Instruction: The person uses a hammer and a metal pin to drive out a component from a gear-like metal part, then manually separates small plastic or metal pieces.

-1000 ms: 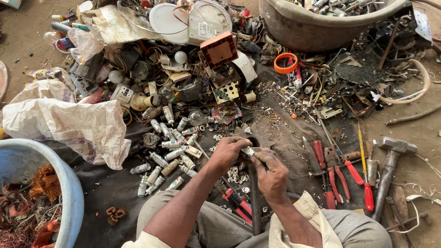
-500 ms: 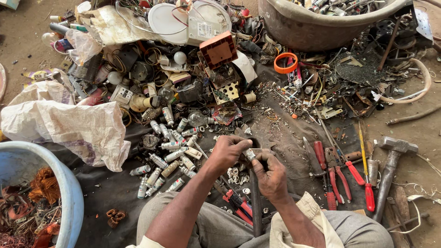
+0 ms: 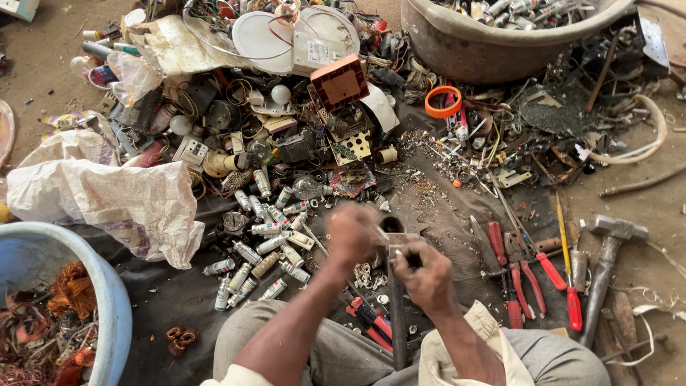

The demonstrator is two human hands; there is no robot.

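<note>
My left hand and my right hand meet over the dark mat in front of my knees. Both close around a small metal part held between them; the left hand is blurred. A dark metal bar stands upright just beneath the part, between my legs. Small loose metal bits lie on the mat under my hands. A cluster of several small cylindrical fuse-like pieces lies just left of my left hand.
A heap of electrical scrap fills the ground ahead. Pliers and screwdrivers with red handles and a hammer lie to the right. A blue tub of copper wire sits lower left, a white sack beside it, a large brown basin upper right.
My left hand has shifted slightly and blurs with motion over the small part. My right hand stays closed on it. The view looks nearly the same.
</note>
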